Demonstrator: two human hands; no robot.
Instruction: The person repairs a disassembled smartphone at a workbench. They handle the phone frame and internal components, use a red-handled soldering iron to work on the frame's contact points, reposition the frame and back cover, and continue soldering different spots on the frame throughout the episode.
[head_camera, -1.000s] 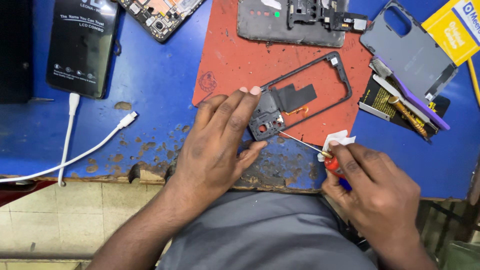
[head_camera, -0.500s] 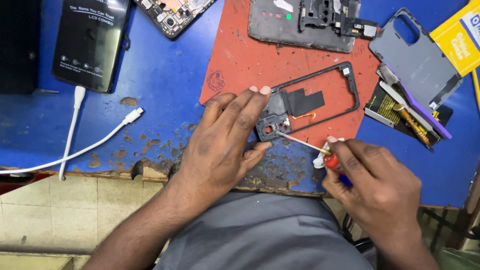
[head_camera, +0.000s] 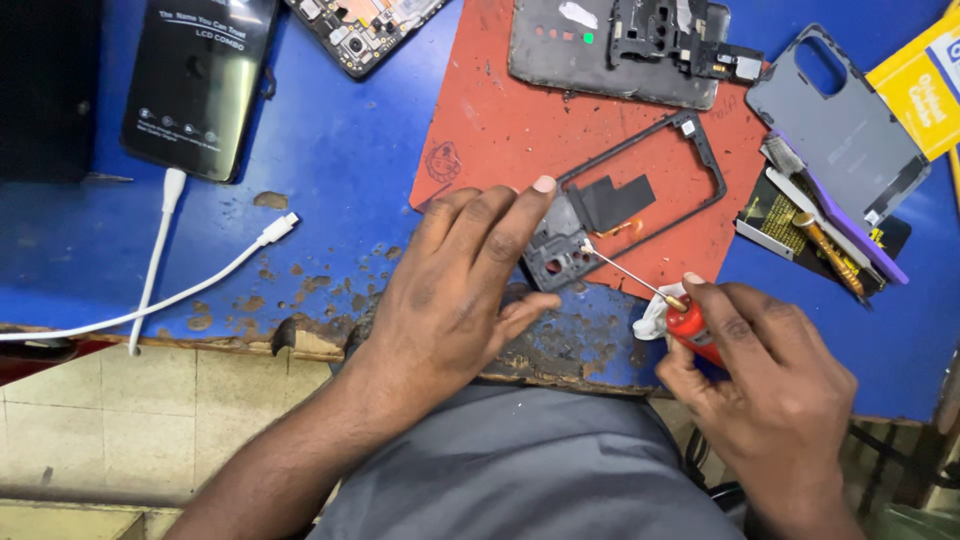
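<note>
My left hand (head_camera: 462, 282) lies flat, fingers pressing the camera end of a black phone middle frame (head_camera: 640, 190) that rests on a red work mat (head_camera: 500, 130). In my right hand (head_camera: 760, 385) is a small red glue tube (head_camera: 690, 325) with a thin metal needle tip (head_camera: 620, 268). The needle's point touches the frame's camera corner (head_camera: 555, 255), just beside my left fingertips. A bit of white tissue (head_camera: 652, 318) sits against the tube.
A grey phone back panel with boards (head_camera: 610, 50) lies at the mat's far edge. To the right are a grey case (head_camera: 840, 125), tools (head_camera: 825, 250) and a yellow packet (head_camera: 925, 75). A black box (head_camera: 195, 85), a circuit board (head_camera: 365, 25) and a white cable (head_camera: 160, 270) lie on the worn blue table (head_camera: 340, 150).
The needle tip has slid in to the frame's camera corner. My left hand keeps pressing the frame; the view shifted slightly.
</note>
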